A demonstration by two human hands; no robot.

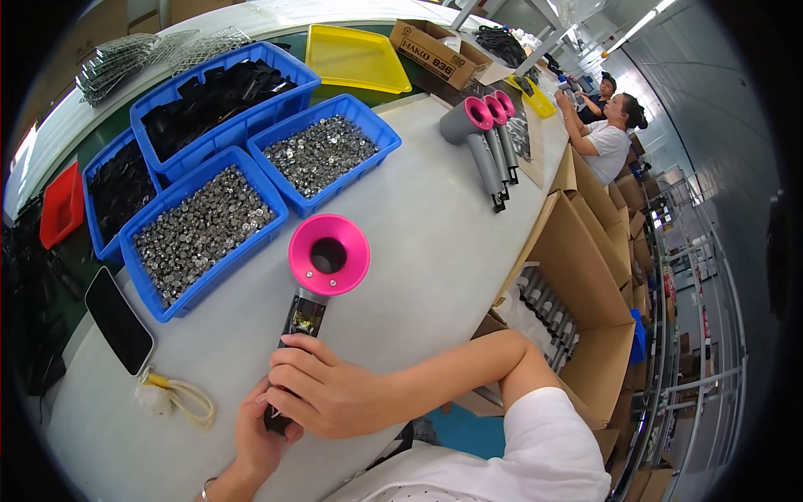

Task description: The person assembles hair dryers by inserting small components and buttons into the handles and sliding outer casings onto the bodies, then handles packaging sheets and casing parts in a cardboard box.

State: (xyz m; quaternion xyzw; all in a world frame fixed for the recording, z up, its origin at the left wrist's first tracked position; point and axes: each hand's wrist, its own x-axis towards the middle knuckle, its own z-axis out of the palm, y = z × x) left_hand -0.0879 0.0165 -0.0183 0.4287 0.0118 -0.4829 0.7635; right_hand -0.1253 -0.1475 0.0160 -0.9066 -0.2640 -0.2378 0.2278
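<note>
Hair-dryer body [318, 276] lies on tabletop [435, 243]; long axis runs away from person, pink ring head far, exposed handle near. Right hand [330, 389] closed over handle from above; left hand [255, 435] cups handle base from below.

Both hands [309, 393] hide the dryer handle [303, 322] (lower end entirely covered).

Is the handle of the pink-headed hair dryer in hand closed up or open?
Open: the pink-headed hair dryer's handle shows bare inner parts above the right hand.
</note>
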